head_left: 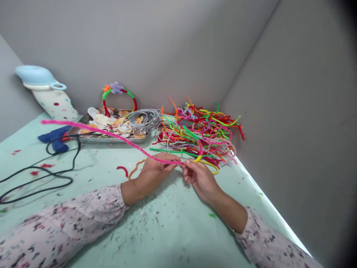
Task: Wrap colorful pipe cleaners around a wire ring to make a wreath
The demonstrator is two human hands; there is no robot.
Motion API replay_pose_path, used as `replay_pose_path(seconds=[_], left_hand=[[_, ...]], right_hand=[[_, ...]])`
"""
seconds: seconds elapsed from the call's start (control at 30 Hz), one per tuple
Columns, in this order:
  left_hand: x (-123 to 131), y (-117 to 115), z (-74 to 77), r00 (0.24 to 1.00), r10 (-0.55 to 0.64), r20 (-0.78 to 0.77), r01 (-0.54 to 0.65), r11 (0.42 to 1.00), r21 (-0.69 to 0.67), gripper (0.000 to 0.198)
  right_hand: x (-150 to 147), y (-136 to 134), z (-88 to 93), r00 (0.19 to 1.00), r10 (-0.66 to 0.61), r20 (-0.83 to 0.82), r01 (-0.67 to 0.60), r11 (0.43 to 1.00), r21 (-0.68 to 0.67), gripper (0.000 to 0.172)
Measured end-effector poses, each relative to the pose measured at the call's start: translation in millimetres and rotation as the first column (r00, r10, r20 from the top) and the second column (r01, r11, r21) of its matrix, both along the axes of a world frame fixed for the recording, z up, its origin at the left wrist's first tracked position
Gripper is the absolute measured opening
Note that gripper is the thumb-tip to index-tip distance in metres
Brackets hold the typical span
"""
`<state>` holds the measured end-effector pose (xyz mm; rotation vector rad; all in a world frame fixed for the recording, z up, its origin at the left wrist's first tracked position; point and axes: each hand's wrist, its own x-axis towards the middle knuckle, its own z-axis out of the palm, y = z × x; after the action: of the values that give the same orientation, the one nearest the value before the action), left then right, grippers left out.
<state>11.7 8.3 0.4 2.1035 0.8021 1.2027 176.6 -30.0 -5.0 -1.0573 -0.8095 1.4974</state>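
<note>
A long pink pipe cleaner (117, 136) runs from the upper left down to the fingers of my left hand (154, 171), which are closed on it near its right end. My right hand (202, 178) pinches a curved wire hoop, partly wrapped in green, pink and yellow fuzz; its wrapped yellow part (198, 158) shows just above the fingers. The pink tip meets the hoop between the two hands, and my fingertips hide the exact joint. Behind my hands lies a big heap of mixed-colour pipe cleaners (178, 139).
A metal tray (117, 140) holds shells, a coil of grey wire (145, 118) and a finished-looking hoop with flowers (116, 88). To its left lie a blue glue gun (57, 140) with a black cord (73, 167) and a white-and-blue bottle (52, 98). Short red (122, 170) and orange scraps are near my left hand.
</note>
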Motion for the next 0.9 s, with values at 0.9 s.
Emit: replay_pose_path(seconds=[0.9], left_hand=[[3.6, -7.8, 10.2, 0.999, 0.008, -0.038, -0.019, 0.958, -0.287, 0.012]], right_hand=[[-2.3, -4.4, -5.9, 0.962, 0.019, 0.273, -0.050, 0.993, 0.106, 0.024]])
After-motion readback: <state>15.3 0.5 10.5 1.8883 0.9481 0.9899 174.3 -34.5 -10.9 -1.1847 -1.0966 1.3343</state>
